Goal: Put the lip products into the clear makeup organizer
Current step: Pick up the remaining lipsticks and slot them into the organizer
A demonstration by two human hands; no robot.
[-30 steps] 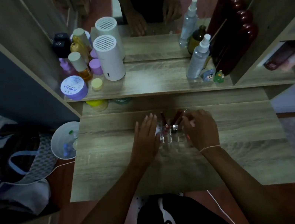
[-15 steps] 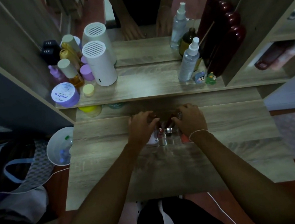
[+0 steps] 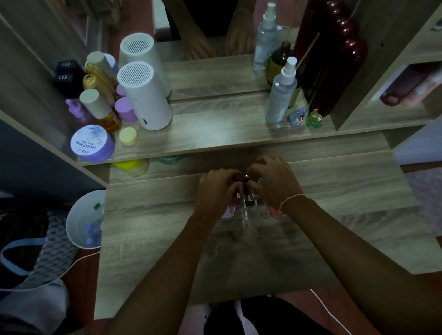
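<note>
The clear makeup organizer (image 3: 246, 213) stands on the wooden desk (image 3: 151, 231), mostly hidden under my hands. Several lip products (image 3: 238, 196) stand upright in it; one dark rounded cap (image 3: 246, 176) shows between my fingertips. My left hand (image 3: 214, 193) curls over the organizer's left side, fingers closed on the tops of the lip products. My right hand (image 3: 275, 181), with a thin string at the wrist, curls over the right side in the same way. The fingertips of both hands nearly meet above the middle.
A raised shelf (image 3: 223, 134) behind holds a white cylindrical device (image 3: 146, 98), a purple jar (image 3: 91, 143), bottles, a spray bottle (image 3: 282, 92) and small figurines (image 3: 313, 119). A mirror (image 3: 204, 23) stands behind it. A white bin (image 3: 84, 222) and bags sit left of the desk.
My hands went from open beside the organizer to curled over its top, fingers closing on the lip products. The camera view shifted slightly lower.
</note>
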